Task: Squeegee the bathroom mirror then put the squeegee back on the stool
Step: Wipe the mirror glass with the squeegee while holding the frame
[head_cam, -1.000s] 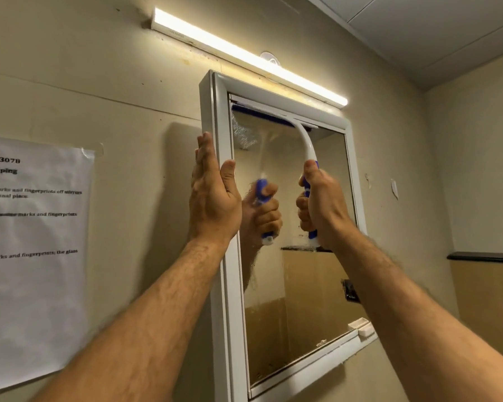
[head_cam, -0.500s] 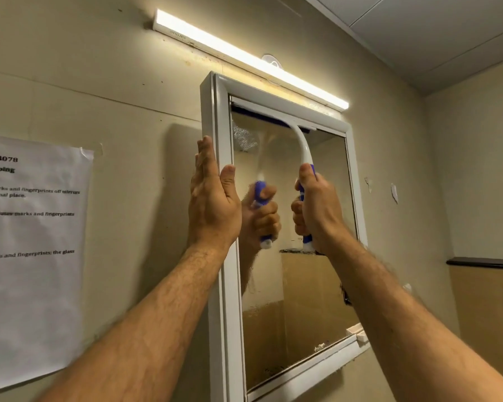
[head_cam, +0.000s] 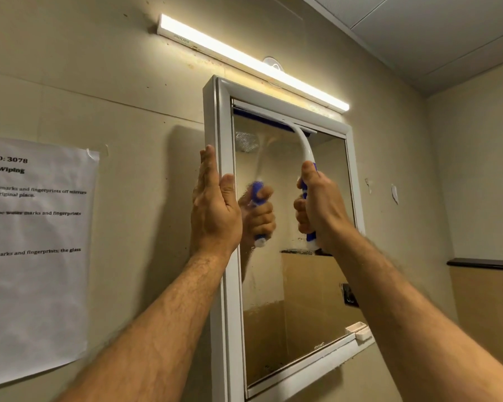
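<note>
The squeegee (head_cam: pixel 302 146) is applied to the mirror (head_cam: pixel 296 274), its blue blade lying along the top edge of the glass, just under the upper rail of the white frame (head_cam: pixel 225 256). From the blade a white neck curves down to a blue-and-white handle standing roughly upright in front of the upper half of the glass.

The right hand (head_cam: pixel 320 210) grasps that handle: fingers curled round it, thumb laid up along the grip toward the neck. The white butt of the handle shows below the hand. The reflection of hand and handle appears in the glass to the left of the real hand.

The left hand (head_cam: pixel 215 207) rests against the left upright of the frame, in its upper half. Its fingers are straight and together, pointing up along the frame's outer side, and the thumb lies on the frame's front face. It holds nothing.

The glass shows a patch of droplets near its top left corner and smearing down its left part. A small white block (head_cam: pixel 359 330) sits at the frame's lower right corner.

Above the mirror a lit tube light (head_cam: pixel 250 60) runs along the wall. Left of the mirror, well apart from the frame, a printed paper sheet (head_cam: pixel 35 256) is taped to the wall. Right of the mirror, on the adjoining wall, a dark ledge (head_cam: pixel 482 263) tops a tan lower panel.
</note>
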`<state>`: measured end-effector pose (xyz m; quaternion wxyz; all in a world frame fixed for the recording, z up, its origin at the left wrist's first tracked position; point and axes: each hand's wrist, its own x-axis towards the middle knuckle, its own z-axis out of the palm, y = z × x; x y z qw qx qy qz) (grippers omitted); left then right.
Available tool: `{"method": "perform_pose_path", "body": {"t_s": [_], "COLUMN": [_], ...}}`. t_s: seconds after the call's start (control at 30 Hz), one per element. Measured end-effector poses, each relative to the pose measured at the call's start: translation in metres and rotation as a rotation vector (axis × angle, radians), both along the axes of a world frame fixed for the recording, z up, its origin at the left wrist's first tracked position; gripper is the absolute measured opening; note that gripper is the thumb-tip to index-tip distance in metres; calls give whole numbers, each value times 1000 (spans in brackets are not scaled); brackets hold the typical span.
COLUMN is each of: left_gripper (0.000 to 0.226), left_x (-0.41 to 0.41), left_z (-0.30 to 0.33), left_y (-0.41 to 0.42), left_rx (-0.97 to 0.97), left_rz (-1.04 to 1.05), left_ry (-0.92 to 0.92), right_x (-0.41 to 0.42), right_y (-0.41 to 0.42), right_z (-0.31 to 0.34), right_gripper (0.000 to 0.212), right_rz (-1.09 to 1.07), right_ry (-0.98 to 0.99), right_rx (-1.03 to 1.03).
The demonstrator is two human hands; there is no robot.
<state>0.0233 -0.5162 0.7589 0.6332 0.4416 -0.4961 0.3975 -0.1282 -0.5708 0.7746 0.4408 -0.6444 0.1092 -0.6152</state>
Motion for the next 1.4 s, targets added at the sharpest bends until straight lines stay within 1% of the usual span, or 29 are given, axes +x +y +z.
{"method": "perform_pose_path", "body": {"t_s": [0.13, 0.23, 0.3, 0.47, 0.53, 0.77, 0.9, 1.03, 1.13, 1.3, 1.4], "left_gripper": [54, 54, 55, 56, 56, 54, 54, 55, 55, 55, 54], "left_x": [0, -2, -3, -3, -3, -4, -2, -3, -4, -5, -6], "left_z": [-9, -13, -13, -14, -14, -15, -16, -16, -17, -17, -18], "left_y": [1, 2, 2, 3, 4, 4, 2, 3, 4, 5, 5], "left_rx": [0, -14, -21, -20, -17, -28, -22, -18, -19, -15, -17], "left_rz": [-27, -29, -19, -11, -12, -7, -2, 9, 7, 10, 14], "left_ry": [11, 17, 17, 7, 4, 7, 10, 18, 11, 29, 26], "right_x": [3, 1, -2, -3, -1, -2, -5, 0, 3, 2, -4], "right_y": [-2, -4, -4, 1, 2, 0, -2, -3, -5, -8, -7], "right_z": [-28, -52, -49, -4, 4, -34, -18, -2, -8, -39, -36], "right_gripper": [40, 41, 41, 38, 39, 39, 38, 39, 38, 40, 39], "right_rz": [33, 35, 32, 20, 14, 60, 67, 66, 60, 58, 89], "right_ry": [2, 14, 15, 0, 3, -10, -48, -14, -14, 15, 6], "right_rx": [41, 34, 29, 28, 32, 55, 35, 39, 25, 21, 13]}}
